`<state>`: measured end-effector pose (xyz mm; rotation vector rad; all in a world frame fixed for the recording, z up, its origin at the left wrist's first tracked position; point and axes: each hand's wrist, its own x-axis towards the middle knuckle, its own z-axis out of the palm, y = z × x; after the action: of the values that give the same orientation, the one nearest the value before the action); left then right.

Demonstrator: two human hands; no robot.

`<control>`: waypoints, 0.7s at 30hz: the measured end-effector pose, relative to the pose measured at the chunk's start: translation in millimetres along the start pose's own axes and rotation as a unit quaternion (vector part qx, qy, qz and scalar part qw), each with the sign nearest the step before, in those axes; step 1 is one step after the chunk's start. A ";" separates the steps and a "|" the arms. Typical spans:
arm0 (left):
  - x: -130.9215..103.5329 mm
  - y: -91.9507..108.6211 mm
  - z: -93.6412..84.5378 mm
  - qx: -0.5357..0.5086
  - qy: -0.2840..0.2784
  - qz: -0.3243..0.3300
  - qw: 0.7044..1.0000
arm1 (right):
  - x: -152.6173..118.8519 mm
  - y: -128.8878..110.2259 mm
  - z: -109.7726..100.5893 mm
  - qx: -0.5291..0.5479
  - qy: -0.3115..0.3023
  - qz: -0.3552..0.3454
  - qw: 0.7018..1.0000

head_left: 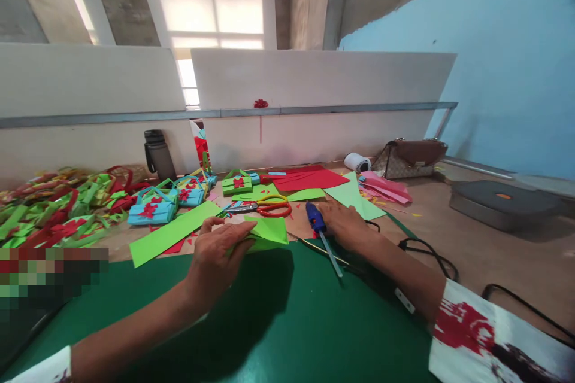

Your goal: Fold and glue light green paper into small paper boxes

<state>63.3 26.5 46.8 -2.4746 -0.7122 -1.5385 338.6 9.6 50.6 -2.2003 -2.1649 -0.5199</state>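
My left hand (pixel 222 248) is closed on a folded piece of bright green paper (pixel 272 230), thumb beneath and fingers on top. My right hand (pixel 344 224) is beside a blue glue gun (pixel 316 217), its fingers curled down at the gun's side, where the handle is hidden. A clear glue stick (pixel 333 257) sticks out of the gun's back end towards me. Scissors with red and yellow handles (pixel 274 208) lie just beyond the folded paper. To the left, a long green paper strip (pixel 175 233) lies flat.
Small blue paper bags (pixel 153 206) and a green one (pixel 236 183) stand at the back. Many paper pieces (pixel 58 209) are heaped left. Red sheets (pixel 309 179), a bottle (pixel 159 155), a handbag (pixel 411 158) and a dark case (pixel 507 206) lie around. A black cord (pixel 431 254) runs right.
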 end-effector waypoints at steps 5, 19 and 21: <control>-5.1 -8.1 -13.6 0.047 -0.016 -0.015 0.999 | 6.6 -6.0 -26.3 0.042 0.012 0.017 0.999; -14.6 -12.9 -8.9 0.012 -0.052 -0.100 0.994 | -37.9 -28.5 -55.6 0.485 -0.071 -0.009 0.872; -14.0 -12.9 -6.3 0.008 -0.058 -0.089 0.994 | -45.2 -22.4 -46.9 0.473 -0.078 0.009 0.877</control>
<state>47.2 31.2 35.9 -2.5670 -0.9829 -1.4468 306.7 -44.5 79.1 -1.6938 -1.8169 0.6322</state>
